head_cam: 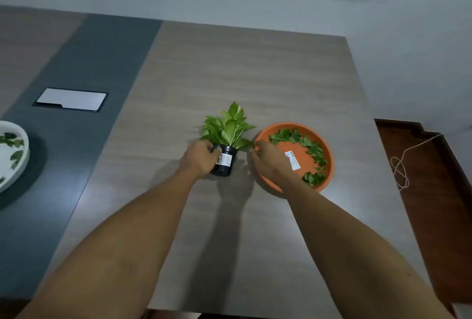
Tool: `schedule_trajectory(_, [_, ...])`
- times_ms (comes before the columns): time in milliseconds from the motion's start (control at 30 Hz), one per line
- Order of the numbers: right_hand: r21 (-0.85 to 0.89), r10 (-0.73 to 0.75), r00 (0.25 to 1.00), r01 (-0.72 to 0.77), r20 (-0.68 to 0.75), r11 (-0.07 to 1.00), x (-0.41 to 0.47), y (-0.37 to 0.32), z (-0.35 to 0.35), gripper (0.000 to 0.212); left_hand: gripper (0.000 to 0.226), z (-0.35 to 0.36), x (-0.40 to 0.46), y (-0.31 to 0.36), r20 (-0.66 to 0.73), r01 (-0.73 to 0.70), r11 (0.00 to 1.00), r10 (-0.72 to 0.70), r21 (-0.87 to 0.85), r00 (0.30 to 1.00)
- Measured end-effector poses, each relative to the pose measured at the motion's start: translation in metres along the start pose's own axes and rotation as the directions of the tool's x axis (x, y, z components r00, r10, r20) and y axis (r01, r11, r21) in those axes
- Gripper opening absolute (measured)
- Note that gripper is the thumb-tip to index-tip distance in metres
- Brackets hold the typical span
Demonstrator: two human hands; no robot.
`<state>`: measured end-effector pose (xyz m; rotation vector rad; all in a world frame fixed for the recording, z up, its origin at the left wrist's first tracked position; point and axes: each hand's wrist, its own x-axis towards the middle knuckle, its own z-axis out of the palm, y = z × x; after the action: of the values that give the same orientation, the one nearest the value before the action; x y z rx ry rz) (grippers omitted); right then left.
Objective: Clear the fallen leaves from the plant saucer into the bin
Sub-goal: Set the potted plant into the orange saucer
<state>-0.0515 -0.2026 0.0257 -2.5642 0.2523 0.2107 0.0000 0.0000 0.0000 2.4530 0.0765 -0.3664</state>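
Note:
A small black plant pot (pixel 225 163) with a green leafy plant (pixel 228 128) stands on the wooden table. My left hand (pixel 199 159) grips the pot from its left side. Just to the right lies the orange saucer (pixel 328 163), with several fallen leaves (pixel 313 151) along its far and right side and a white label (pixel 293 160) in its middle. My right hand (pixel 268 161) rests over the saucer's left rim, fingers curled towards the pot, a small gap away from it. What those fingers hold is unclear. A white bin (pixel 11 151) with a few leaves inside sits at the far left edge.
A dark strip of the table (pixel 76 140) holds a flat grey-and-black panel (pixel 71 99). Right of the table edge is a brown wooden surface (pixel 434 191) with a looped cord (pixel 401 168). A grey wall stands behind the table.

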Motion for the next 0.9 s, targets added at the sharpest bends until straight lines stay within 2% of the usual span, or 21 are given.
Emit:
schedule_trajectory(133, [0.212, 0.089, 0.994, -0.102, 0.070, 0.972, 0.016, -0.012, 0.027, 0.030, 0.033, 0.008, 0.015, -0.018, 0.032, 0.085, 0.994, -0.083, -0.075, 0.996])
schedule_trajectory(233, [0.349, 0.175, 0.974, -0.216, 0.145, 0.912, 0.034, -0.010, 0.052, 0.035, 0.037, 0.019, 0.027, -0.028, 0.079, 0.113, 0.980, -0.101, -0.165, 0.992])
schedule_trajectory(333, [0.511, 0.259, 0.937, -0.346, 0.236, 0.787, 0.043, -0.007, 0.072, 0.036, 0.042, 0.030, 0.037, -0.034, 0.128, 0.164, 0.951, -0.134, -0.261, 0.983])
schedule_trajectory(467, [0.659, 0.279, 0.889, -0.456, 0.363, 0.598, 0.046, -0.008, 0.084, 0.030, 0.045, 0.039, 0.044, -0.036, 0.140, 0.230, 0.895, -0.190, -0.382, 0.972])
schedule_trajectory(667, [0.706, 0.223, 0.907, -0.419, 0.358, 0.571, 0.040, -0.011, 0.068, 0.027, 0.038, 0.032, 0.041, -0.027, 0.101, 0.167, 0.884, -0.136, -0.436, 0.986])
schedule_trajectory(833, [0.763, 0.187, 0.953, -0.304, 0.240, 0.570, 0.039, -0.003, 0.032, 0.030, 0.020, 0.024, 0.039, 0.017, 0.071, 0.043, 0.832, -0.005, -0.553, 0.997])
schedule_trajectory(900, [0.761, 0.188, 0.965, -0.260, 0.182, 0.595, 0.038, 0.010, 0.015, 0.026, 0.022, 0.028, 0.036, 0.040, 0.095, 0.013, 0.809, 0.053, -0.587, 0.994])
